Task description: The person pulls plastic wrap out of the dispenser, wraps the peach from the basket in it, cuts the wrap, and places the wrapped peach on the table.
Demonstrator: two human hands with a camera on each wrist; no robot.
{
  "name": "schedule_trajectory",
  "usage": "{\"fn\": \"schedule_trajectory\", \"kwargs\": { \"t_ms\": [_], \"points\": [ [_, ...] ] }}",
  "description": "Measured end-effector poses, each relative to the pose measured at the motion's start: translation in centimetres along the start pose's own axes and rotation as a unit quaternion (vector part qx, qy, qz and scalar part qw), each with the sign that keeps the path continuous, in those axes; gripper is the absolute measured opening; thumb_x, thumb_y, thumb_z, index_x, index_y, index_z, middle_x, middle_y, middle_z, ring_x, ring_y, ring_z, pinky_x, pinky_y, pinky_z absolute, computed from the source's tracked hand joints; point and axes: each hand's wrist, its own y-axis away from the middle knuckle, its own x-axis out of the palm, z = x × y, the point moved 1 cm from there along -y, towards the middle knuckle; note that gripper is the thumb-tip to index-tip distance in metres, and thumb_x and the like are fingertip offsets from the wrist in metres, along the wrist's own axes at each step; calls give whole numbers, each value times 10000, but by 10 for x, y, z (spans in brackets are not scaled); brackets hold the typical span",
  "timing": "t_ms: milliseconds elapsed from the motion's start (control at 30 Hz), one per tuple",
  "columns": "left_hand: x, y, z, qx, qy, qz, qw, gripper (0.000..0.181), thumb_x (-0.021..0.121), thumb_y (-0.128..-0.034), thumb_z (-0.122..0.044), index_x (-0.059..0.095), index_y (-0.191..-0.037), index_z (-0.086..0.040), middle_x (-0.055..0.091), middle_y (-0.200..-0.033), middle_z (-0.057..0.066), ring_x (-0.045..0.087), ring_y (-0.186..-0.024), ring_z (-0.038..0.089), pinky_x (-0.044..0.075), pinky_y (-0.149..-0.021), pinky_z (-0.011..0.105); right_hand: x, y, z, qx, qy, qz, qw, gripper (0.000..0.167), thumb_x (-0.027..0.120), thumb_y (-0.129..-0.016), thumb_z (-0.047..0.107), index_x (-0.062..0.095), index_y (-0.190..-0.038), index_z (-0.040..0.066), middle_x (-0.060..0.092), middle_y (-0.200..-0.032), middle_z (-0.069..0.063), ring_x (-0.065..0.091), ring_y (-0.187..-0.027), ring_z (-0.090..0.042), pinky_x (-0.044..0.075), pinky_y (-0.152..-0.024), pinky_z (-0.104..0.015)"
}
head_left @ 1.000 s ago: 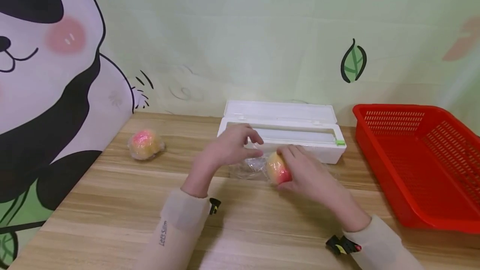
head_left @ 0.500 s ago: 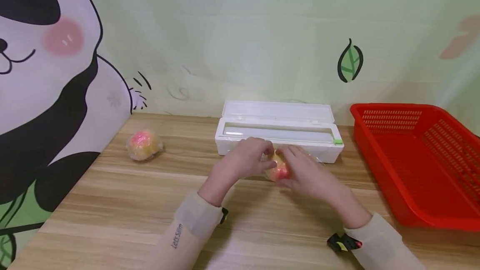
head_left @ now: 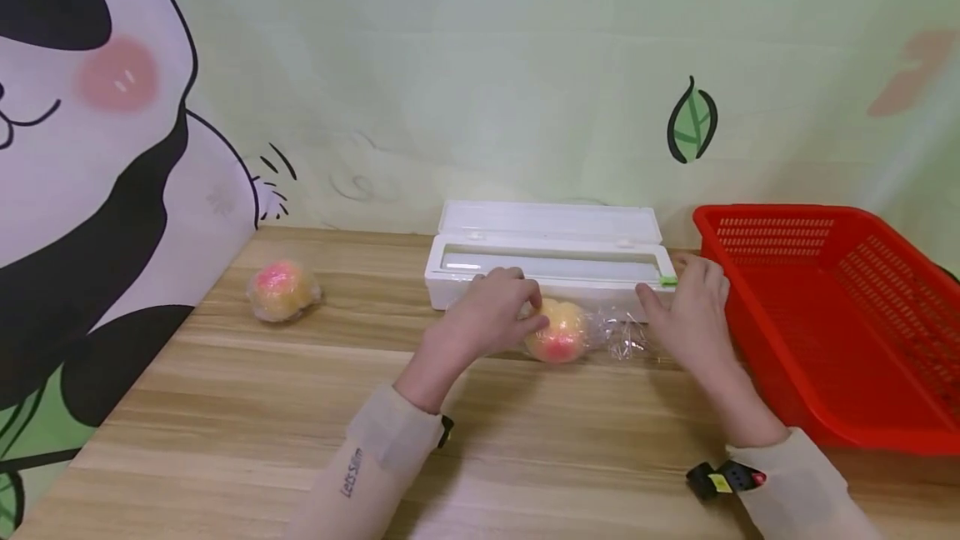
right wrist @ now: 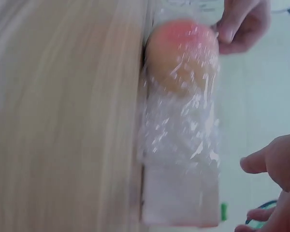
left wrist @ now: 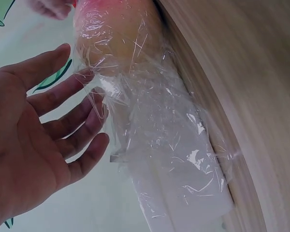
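Note:
A yellow-and-pink peach lies on the table in front of the white cling film dispenser. Clear cling film covers it and spreads loosely to its right; the left wrist view shows more crinkled film on the other side. My left hand is at the peach's left side, its fingertips touching the film with the fingers loosely bent. To the right of the film, my right hand is apart from the peach, fingers spread near the dispenser's right end. The right wrist view shows nothing in that hand.
A second film-wrapped peach sits at the table's left. The red plastic basket stands at the right, close to my right hand. The dispenser's lid is raised against the panda-print backdrop.
My left hand moved right to the peach. My right hand let go of the peach and moved right, uncovering the film on that side.

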Motion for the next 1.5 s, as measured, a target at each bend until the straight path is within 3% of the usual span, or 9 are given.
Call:
{"fn": "schedule_trajectory", "kwargs": {
  "t_ms": [133, 233, 367, 633, 867, 1033, 1167, 1333, 1500],
  "points": [
    [-1, 0, -2, -5, -192, -1, 9998, 248, 726, -976, -345, 740, -1089, -125, 638, -1024, 22, 569, -903, 182, 495, -830, 416, -1, -5, -15, 628, -94, 517, 9966, 720, 659, -976, 157, 247, -1452, -192, 255, -1374, -415, 261, -1276, -547, 299, -1040, -659],
    [-1, 0, -5, -10, -248, -2, 9997, 259, 723, -979, -341, 729, -1115, -121, 626, -1018, 16, 571, -866, 174, 498, -811, 391, 1, -7, -24, 842, -219, 780, 9931, 723, 649, -993, 172, 244, -1465, -198, 262, -1383, -421, 295, -1278, -550, 296, -1070, -668],
    [-2, 0, -8, 13, -187, -63, 9998, 286, 713, -987, -333, 716, -1162, -107, 632, -1049, 29, 579, -842, 176, 506, -789, 364, 4, -9, -30, 745, -396, 836, 9929, 675, 651, -1000, 151, 293, -1460, -190, 341, -1368, -394, 356, -1240, -511, 340, -1046, -657],
    [-3, -7, -21, 364, -265, 3, 9990, 306, 691, -1001, -318, 718, -1193, -81, 656, -1122, 56, 613, -922, 196, 529, -818, 355, 7, -11, -31, 433, -376, 658, 9962, 582, 688, -985, 135, 427, -1409, -166, 500, -1263, -333, 452, -1085, -425, 418, -908, -575],
    [-4, -29, -45, 746, -740, 64, 9944, 340, 647, -1027, -293, 682, -1260, -47, 628, -1211, 64, 613, -1091, 226, 543, -896, 374, 4, -11, -32, 391, -185, 545, 9976, 534, 722, -966, 143, 495, -1354, -146, 555, -1135, -290, 488, -968, -386, 436, -810, -503],
    [3, -51, -67, 884, -1063, 379, 9897, 352, 589, -1053, -271, 621, -1337, -65, 570, -1328, 55, 564, -1200, 212, 537, -927, 392, 4, -10, -31, 259, -98, 550, 9981, 532, 723, -968, 127, 485, -1356, -149, 557, -1162, -318, 509, -981, -405, 482, -829, -543],
    [10, -66, -81, 866, -1212, 662, 9866, 394, 586, -1045, -269, 584, -1398, -95, 495, -1468, 44, 502, -1319, 212, 492, -1008, 431, 4, -12, -30, 164, -63, 572, 9982, 539, 729, -967, 135, 487, -1360, -144, 565, -1155, -314, 534, -958, -401, 516, -800, -522],
    [15, -82, -92, 773, -1268, 803, 9857, 479, 602, -1013, -179, 507, -1482, -163, 494, -1447, -19, 512, -1291, 162, 479, -997, 413, 1, -14, -32, 239, 3, 539, 9983, 429, 704, -969, 107, 557, -1294, -131, 615, -1083, -284, 563, -903, -373, 530, -780, -493],
    [18, -95, -100, 784, -1219, 937, 9850, 474, 545, -1039, -155, 499, -1506, -228, 482, -1440, -63, 511, -1293, 150, 469, -1006, 403, -1, -15, -35, 298, 98, 580, 9978, 403, 696, -956, 79, 549, -1253, -150, 593, -1105, -315, 559, -980, -429, 518, -844, -559]
  ]
}}
